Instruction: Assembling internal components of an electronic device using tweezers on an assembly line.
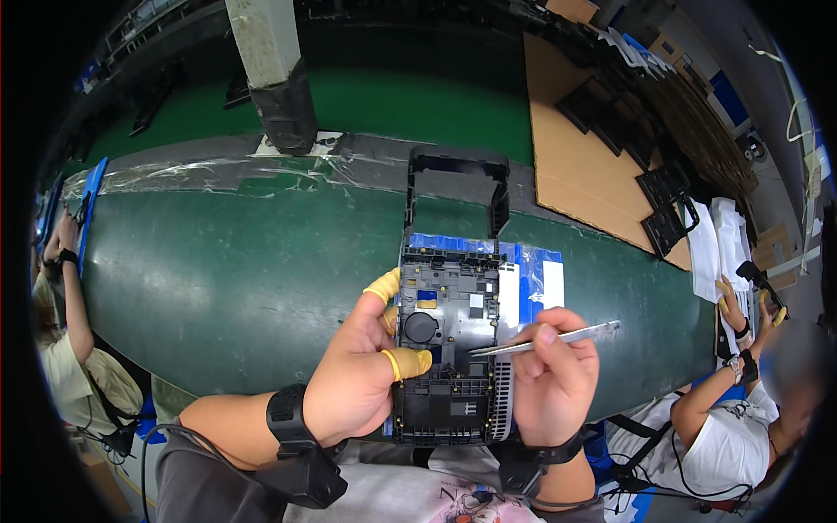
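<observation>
A black plastic housing (453, 327) with ribs, small brass-coloured inserts and a round disc lies lengthwise in front of me. My left hand (362, 366) grips its left edge; yellow finger cots cover the thumb and some fingertips, and the thumb presses on the housing's face. Between the thumb and fingers of my right hand (558, 366) is a pair of metal tweezers (549, 339), its tips pointing left over the lower middle of the housing. Whether the tips touch the housing or hold anything is too small to tell. Black straps circle both my wrists.
Beyond the housing stands a black open frame (458, 161). Blue-and-white sheets (540, 279) lie beside it on the green table (218, 279). A post (275, 78) rises at the far side. Cardboard (575, 166) bears black parts at right. Other people sit at both ends.
</observation>
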A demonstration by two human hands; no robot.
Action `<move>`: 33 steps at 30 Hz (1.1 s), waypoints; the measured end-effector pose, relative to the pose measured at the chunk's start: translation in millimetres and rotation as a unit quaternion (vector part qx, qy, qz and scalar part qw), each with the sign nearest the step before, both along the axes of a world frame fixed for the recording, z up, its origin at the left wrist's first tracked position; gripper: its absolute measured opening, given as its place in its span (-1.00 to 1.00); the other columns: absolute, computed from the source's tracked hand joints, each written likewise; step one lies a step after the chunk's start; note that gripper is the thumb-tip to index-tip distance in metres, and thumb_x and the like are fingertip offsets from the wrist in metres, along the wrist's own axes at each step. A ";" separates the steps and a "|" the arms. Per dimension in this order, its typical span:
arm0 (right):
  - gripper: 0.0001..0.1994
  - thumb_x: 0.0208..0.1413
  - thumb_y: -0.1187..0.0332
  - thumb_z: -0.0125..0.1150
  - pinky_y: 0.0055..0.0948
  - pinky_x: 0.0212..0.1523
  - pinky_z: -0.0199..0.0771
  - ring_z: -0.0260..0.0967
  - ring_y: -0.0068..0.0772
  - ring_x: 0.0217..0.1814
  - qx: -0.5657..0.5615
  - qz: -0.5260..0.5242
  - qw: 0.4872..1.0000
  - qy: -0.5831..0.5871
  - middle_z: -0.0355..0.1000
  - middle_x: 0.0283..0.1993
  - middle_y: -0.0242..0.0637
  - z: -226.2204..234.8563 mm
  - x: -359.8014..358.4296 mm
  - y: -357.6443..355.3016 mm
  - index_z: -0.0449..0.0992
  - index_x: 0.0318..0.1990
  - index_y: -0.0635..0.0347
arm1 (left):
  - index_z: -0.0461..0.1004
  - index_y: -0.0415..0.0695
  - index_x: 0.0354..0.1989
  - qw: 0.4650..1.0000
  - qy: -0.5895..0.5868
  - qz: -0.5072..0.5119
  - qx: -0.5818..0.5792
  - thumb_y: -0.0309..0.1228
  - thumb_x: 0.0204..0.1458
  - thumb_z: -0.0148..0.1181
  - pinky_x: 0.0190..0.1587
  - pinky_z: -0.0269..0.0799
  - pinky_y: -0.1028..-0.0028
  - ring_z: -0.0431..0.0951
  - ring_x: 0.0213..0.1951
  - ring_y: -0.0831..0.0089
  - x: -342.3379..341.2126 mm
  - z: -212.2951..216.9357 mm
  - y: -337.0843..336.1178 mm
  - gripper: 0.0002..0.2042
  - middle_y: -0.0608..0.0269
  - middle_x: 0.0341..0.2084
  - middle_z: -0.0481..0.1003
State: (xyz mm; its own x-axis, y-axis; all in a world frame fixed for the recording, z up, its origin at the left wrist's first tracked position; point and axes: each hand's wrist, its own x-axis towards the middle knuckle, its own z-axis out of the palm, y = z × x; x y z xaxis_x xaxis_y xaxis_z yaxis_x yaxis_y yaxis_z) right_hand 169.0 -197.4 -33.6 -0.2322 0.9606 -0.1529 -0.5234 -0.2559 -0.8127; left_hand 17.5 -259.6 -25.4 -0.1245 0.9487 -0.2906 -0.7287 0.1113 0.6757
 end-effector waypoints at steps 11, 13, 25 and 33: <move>-0.87 -0.07 0.55 0.04 -0.75 -0.73 0.00 0.08 -0.68 -0.71 0.080 -0.210 0.970 -0.093 0.31 -0.60 -0.26 -38.5 129.4 35.5 0.35 -0.31 0.34 | 0.20 -0.18 -0.04 0.980 0.083 -0.123 0.130 -0.53 -0.10 -0.05 -0.16 0.35 0.48 0.40 -0.26 0.49 -44.6 15.4 90.8 -0.64 0.29 -0.27 0.38; -0.86 -0.09 0.56 0.05 -0.73 -0.71 0.01 0.06 -0.69 -0.71 0.105 -0.239 0.963 -0.068 0.29 -0.62 -0.31 -49.7 132.5 35.0 0.35 -0.31 0.34 | 0.20 -0.20 -0.04 0.982 0.158 -0.051 0.095 -0.53 -0.11 -0.01 -0.19 0.36 0.49 0.43 -0.31 0.46 -60.3 24.6 143.0 -0.62 0.22 -0.28 0.37; -0.86 -0.12 0.58 0.09 -0.74 -0.71 0.01 0.10 -0.71 -0.70 0.091 -0.214 0.965 -0.125 0.35 -0.56 -0.30 -53.0 133.8 35.7 0.37 -0.34 0.33 | 0.37 -0.26 -0.32 0.576 0.729 -0.007 0.370 -0.43 -0.16 0.07 -0.13 0.27 0.33 0.33 -0.20 0.08 140.7 -30.9 305.4 -0.78 -0.05 -0.27 0.34; -0.87 -0.10 0.54 0.11 -0.75 -0.70 0.01 0.10 -0.73 -0.67 0.087 -0.199 0.970 -0.107 0.36 -0.56 -0.31 -61.1 132.3 37.8 0.37 -0.34 0.31 | 0.45 -0.09 -0.26 0.606 0.786 -0.121 0.024 -0.25 -0.19 0.09 -0.02 0.14 0.25 0.18 0.02 0.18 219.1 -20.4 338.3 -0.70 0.13 -0.10 0.29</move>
